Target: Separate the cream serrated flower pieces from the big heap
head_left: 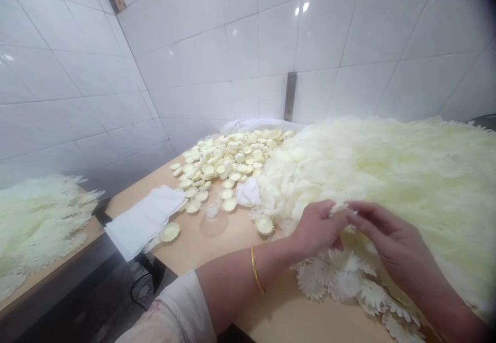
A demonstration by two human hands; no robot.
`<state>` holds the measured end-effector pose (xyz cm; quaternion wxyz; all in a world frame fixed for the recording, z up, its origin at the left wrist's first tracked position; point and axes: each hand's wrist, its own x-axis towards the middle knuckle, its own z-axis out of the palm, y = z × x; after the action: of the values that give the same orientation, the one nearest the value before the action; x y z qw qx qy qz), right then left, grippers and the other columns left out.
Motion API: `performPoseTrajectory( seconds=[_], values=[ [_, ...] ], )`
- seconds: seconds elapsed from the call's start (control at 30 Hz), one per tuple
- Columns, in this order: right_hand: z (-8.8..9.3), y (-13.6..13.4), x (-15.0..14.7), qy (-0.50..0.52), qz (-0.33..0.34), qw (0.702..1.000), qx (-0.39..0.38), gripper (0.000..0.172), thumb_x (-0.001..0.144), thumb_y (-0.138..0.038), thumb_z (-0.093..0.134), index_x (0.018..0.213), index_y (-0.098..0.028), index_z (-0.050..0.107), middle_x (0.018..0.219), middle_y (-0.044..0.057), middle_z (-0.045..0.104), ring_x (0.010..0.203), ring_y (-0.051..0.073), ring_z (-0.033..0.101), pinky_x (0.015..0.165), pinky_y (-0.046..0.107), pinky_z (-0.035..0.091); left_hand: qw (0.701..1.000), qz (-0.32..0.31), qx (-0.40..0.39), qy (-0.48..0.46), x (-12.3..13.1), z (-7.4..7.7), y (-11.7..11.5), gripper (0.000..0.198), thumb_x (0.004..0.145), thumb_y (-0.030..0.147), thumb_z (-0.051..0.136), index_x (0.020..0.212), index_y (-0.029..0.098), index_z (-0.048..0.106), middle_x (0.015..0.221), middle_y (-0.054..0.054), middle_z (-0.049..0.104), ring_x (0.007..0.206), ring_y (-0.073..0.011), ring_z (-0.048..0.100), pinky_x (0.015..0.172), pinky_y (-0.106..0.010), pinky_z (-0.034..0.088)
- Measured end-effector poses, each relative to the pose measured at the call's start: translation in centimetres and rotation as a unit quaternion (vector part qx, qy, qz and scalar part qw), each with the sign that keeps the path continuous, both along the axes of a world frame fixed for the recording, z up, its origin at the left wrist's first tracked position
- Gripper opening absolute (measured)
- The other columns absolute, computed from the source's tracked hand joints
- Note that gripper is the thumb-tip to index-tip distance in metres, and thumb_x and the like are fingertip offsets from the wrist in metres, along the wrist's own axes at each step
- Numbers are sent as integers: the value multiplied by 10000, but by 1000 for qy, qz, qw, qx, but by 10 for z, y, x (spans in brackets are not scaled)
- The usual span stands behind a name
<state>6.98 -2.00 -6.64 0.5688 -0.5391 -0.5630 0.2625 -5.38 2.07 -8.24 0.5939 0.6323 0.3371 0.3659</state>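
Observation:
My left hand [318, 229], with a gold bangle [253, 269] on its wrist, and my right hand [393, 242] meet over the table. Between their fingertips they pinch a small pale petal piece [339, 208], partly hidden by the fingers. Behind and right of the hands rises a big heap of thin, cream-white flower petal layers [387, 162]. Beneath them, loose scalloped petal layers [349, 283] spread toward the table's front edge. Farther back on the left lies a pile of small cupped, frilled flower pieces [232, 159]. One single frilled piece [265, 225] sits left of my left hand.
A folded white cloth or paper [145, 219] lies at the left edge of the wooden table [186, 252], by a small clear dish [214, 222]. Across a dark gap, another table holds a second petal heap [42, 224]. White tiled walls [201, 59] stand close behind.

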Motion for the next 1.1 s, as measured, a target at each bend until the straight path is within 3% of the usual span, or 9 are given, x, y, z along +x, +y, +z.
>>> performPoseTrajectory(
  seconds=[0.17, 0.27, 0.5, 0.67, 0.87, 1.0, 1.1],
  values=[
    [2, 1, 2, 27, 47, 999, 3, 258, 663, -394, 632, 836, -203, 632, 831, 50, 647, 771, 197, 588, 648, 272, 483, 999, 34, -14, 11, 0, 8, -2, 478, 711, 628, 421, 619, 160, 455, 415, 39, 388, 332, -92, 442, 337, -189, 320],
    [4, 1, 2, 25, 51, 998, -4, 246, 687, -369, 607, 851, -185, 611, 788, 43, 627, 748, 180, 570, 650, 268, 471, 998, 44, -37, -7, 0, 15, -4, 505, 739, 635, 352, 677, 152, 484, 518, 21, 448, 361, -103, 488, 379, -217, 381],
    [2, 4, 5, 39, 19, 999, 13, 286, 716, -340, 570, 948, -174, 549, 785, 32, 559, 728, 159, 542, 649, 263, 457, 995, -17, -81, -55, -1, 21, -7, 365, 695, 460, 579, 875, 151, 507, 737, -9, 508, 481, -102, 552, 477, -232, 445],
    [8, 1, 5, 32, 30, 999, 19, 352, 742, -377, 546, 1026, -170, 529, 838, 41, 549, 748, 157, 538, 683, 267, 449, 993, -3, -95, -65, -1, 21, -8, 318, 683, 434, 598, 734, 128, 532, 730, -10, 497, 494, -82, 510, 497, -247, 455],
    [10, 0, 6, -9, -1, 1000, 5, 256, 747, -405, 534, 657, -166, 513, 567, -23, 464, 532, 107, 416, 507, 215, 352, 986, -57, -125, -92, -2, 24, -10, 232, 657, 318, 656, 673, 141, 507, 635, -1, 518, 538, -98, 528, 496, -214, 437],
    [12, -1, 10, -11, -82, 996, 19, 319, 768, -419, 512, 579, -177, 429, 486, -60, 331, 458, 78, 303, 435, 199, 265, 975, -53, -188, -107, -3, 22, -4, 205, 697, 299, 624, 797, 162, 510, 702, -33, 582, 528, -118, 571, 495, -226, 440],
    [14, -2, 13, -8, -122, 992, 38, 382, 798, -433, 471, 535, -185, 347, 484, -59, 300, 457, 76, 290, 424, 197, 254, 969, -65, -205, -119, -4, 23, -2, 240, 729, 354, 587, 857, 161, 523, 745, -45, 577, 550, -121, 578, 508, -238, 456]
  ],
)
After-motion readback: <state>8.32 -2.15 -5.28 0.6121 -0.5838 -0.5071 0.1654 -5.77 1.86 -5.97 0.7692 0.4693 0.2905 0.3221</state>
